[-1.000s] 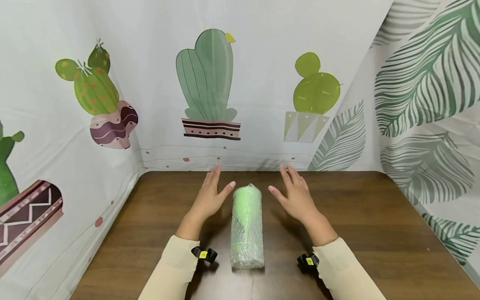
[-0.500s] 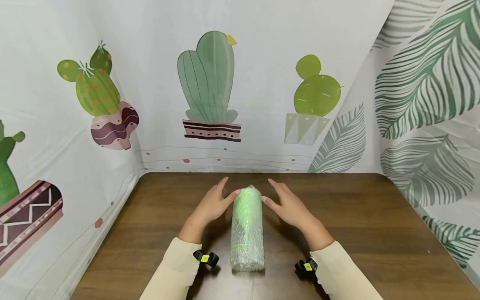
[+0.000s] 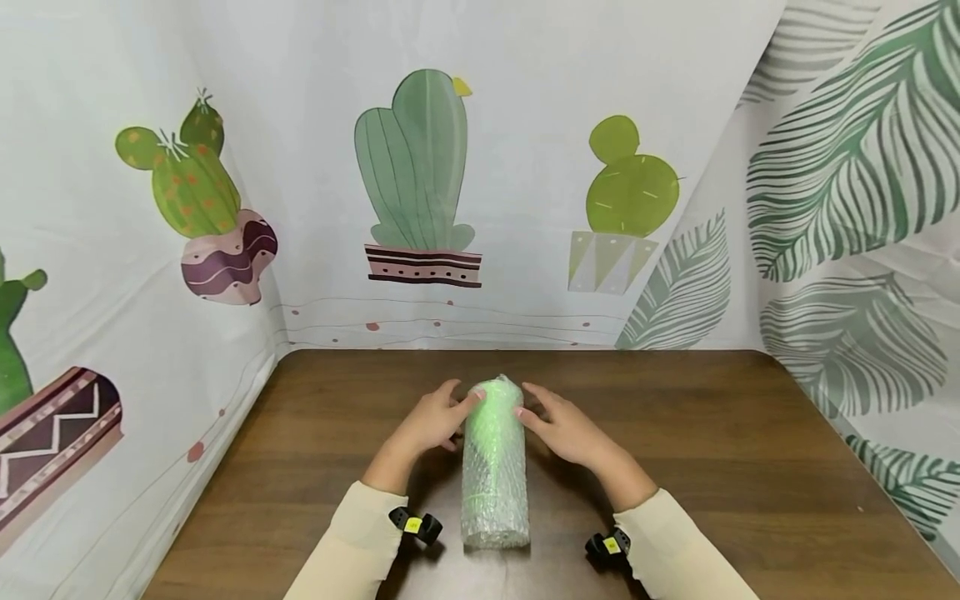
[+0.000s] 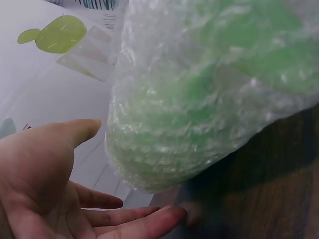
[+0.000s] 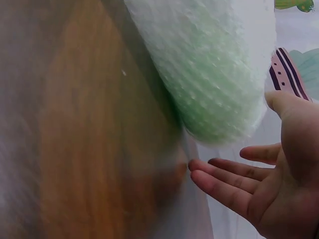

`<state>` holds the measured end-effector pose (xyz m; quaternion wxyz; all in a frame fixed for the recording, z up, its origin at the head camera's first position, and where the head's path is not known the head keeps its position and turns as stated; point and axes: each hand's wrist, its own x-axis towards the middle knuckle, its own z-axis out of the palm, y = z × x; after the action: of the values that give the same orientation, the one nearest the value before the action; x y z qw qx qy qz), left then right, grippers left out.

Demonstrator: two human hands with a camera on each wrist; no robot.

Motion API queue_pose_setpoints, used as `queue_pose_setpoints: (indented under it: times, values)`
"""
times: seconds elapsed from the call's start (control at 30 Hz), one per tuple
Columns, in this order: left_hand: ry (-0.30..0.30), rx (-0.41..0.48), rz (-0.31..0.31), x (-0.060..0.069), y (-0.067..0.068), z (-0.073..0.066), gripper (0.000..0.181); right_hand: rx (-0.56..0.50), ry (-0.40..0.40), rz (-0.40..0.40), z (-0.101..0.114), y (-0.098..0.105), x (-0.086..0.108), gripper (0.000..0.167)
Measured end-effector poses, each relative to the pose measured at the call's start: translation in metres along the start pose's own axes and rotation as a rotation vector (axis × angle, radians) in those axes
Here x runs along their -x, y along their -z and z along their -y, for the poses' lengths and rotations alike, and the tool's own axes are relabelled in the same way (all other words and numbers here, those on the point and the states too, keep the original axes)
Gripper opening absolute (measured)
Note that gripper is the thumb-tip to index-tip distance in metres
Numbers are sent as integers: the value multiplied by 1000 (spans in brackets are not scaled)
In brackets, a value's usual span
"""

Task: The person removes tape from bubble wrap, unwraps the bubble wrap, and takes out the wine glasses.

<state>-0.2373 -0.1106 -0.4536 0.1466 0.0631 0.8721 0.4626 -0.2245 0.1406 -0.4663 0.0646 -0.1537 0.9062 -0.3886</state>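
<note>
A green cylinder-shaped thing wrapped in clear bubble wrap lies lengthwise on the brown table; the wrap blurs what is inside. My left hand is at the left of its far end, thumb tip over the wrap's edge. On the opposite side my right hand has its thumb tip at the wrap's right edge. Both wrist views show fairly straight fingers spread around the end of the bubble-wrapped roll, not curled round it. Whether the thumbs press on it, I cannot tell.
White cloth with printed cacti hangs behind and left of the table. Leaf-patterned cloth covers the right side. Black wrist devices sit on both cream sleeves. Bare table surface extends left and right of the roll.
Both hands have come inward and nearer to the body, from well apart on each side to the roll's far end. The bubble-wrapped roll stays where it was on the table.
</note>
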Motion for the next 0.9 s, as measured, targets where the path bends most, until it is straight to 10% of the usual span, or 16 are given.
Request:
queue_pose_setpoints:
  times: [0.9]
  values:
    - [-68, 120, 56, -5, -8, 3, 68, -94, -33, 19, 6, -11, -1, 66]
